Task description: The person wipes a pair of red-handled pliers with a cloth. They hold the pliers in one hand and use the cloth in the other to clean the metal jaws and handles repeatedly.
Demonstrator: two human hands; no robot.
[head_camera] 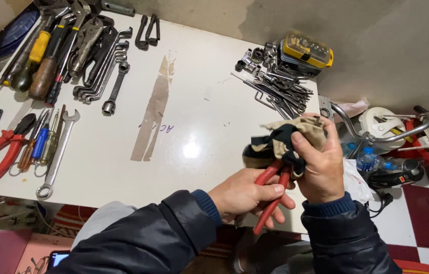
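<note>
Here, red-handled pliers [271, 195] in rag-wrapping hands [285, 177].

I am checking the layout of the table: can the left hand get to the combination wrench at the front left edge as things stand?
Probably not at once: the left hand grips the red-handled pliers. The white table up to the combination wrench looks free.

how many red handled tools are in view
2: red-handled pliers lying at the white table's left edge, and a red-handled tool in the left hand, head wrapped in a beige-and-black rag. Others may be hidden.
</note>
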